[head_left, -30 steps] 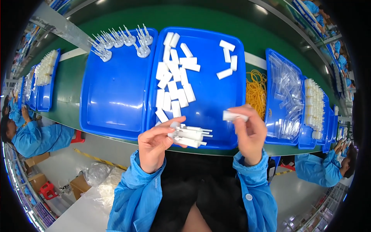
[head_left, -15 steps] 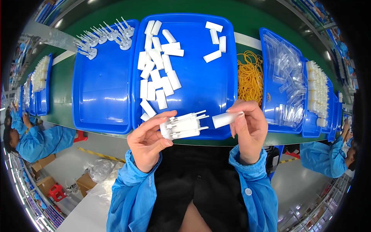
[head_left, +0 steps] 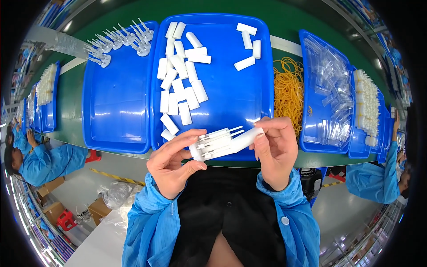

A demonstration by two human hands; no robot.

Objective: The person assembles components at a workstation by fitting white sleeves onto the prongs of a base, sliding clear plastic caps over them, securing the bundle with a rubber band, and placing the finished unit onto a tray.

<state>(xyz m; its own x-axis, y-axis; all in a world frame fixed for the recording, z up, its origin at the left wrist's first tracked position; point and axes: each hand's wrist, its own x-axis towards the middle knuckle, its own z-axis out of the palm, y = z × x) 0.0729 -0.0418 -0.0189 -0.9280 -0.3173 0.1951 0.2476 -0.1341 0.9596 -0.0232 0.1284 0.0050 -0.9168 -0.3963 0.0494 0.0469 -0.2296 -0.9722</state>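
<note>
My left hand (head_left: 174, 162) is closed around the round base of a white pronged holder (head_left: 195, 151). Its thin rods point right, and white cylinders sit on some of them. Between the thumb and fingers of my right hand (head_left: 276, 149) is a loose white cylinder (head_left: 246, 139), tilted, its lower left end meeting the tips of the nearer rods. Whether a rod has entered it I cannot tell. Behind my hands, a large blue tray (head_left: 231, 98) bears several more white cylinders (head_left: 179, 66), mostly along its left side.
Left is a blue tray (head_left: 116, 111) with pronged holders (head_left: 143, 48) at its far edge. Yellow rubber bands (head_left: 288, 91) lie right of the large tray, beside a tray of clear plastic tubes (head_left: 331, 80). Filled holders (head_left: 366, 104) stand farther right. Co-workers in blue sleeves (head_left: 55, 160) sit at both sides.
My right hand has moved left with the cylinder, bringing its end against the rods. My left hand and the holder have shifted slightly right and down.
</note>
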